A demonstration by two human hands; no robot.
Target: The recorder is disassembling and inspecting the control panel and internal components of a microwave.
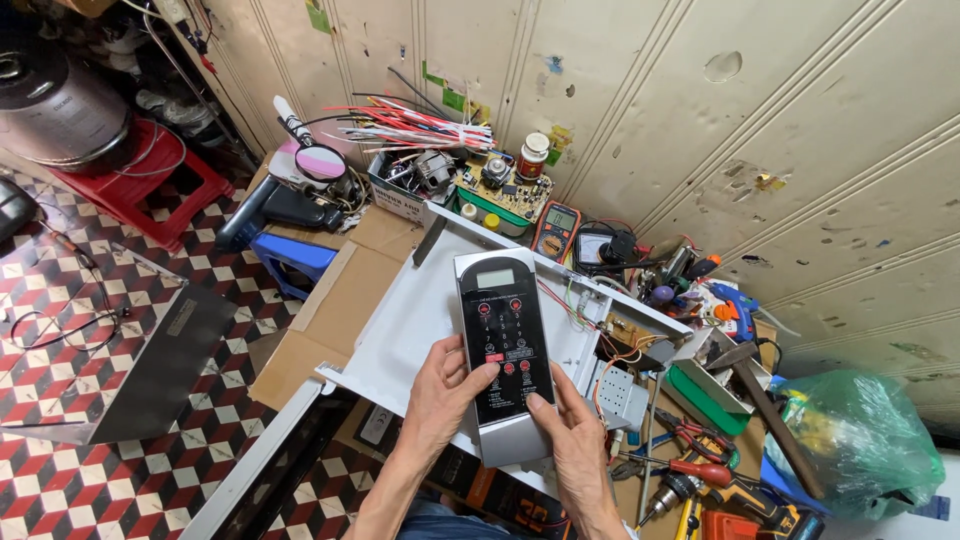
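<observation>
Both hands hold a grey and black appliance control panel [503, 340] with a small display and round buttons, face up over a white metal appliance casing [400, 325]. My left hand [440, 395] grips its left edge, thumb on the lower buttons. My right hand [572, 435] holds the lower right corner, thumb on the black face. Coloured wires [580, 310] run from the casing's right side.
A cardboard sheet [335, 310] lies under the casing. A circuit board [500, 190], a multimeter [556, 230], a drill [700, 495], screwdrivers, a hammer [770, 405] and a green plastic bag [860, 440] crowd the wall side. A grey metal cover [150, 375] and a red stool [140, 190] stand on the tiled floor.
</observation>
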